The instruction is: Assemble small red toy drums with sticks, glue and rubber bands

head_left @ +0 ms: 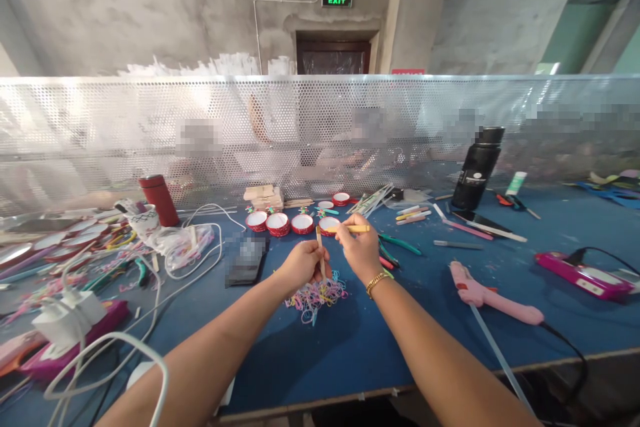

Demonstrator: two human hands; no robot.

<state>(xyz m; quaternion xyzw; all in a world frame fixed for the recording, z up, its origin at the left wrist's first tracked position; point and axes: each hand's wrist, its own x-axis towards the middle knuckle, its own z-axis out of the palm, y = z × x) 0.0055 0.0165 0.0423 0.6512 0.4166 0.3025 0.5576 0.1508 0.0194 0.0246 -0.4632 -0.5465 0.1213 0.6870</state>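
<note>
My left hand (pixel 303 262) pinches a thin pale stick (pixel 320 240), held upright with its dark-looking tip at the top. My right hand (pixel 364 250) is closed around a slim yellow marker pen (pixel 359 229), lying nearly level and pointing left. The pen's tip is close to the top of the stick; whether they touch I cannot tell. Beneath my left hand lies a heap of thin coloured loops (pixel 311 303), pink, blue and yellow. Just beyond my hands stand several small round red-rimmed drums (pixel 302 223) with white tops.
At right lie a pink glue gun (pixel 497 300), a magenta power strip (pixel 583 277) and a black bottle (pixel 477 173). Green-handled pliers (pixel 400 243) sit beside my right hand. At left are a black phone-like object (pixel 247 262), white cables (pixel 160 280) and a red flask (pixel 159 200).
</note>
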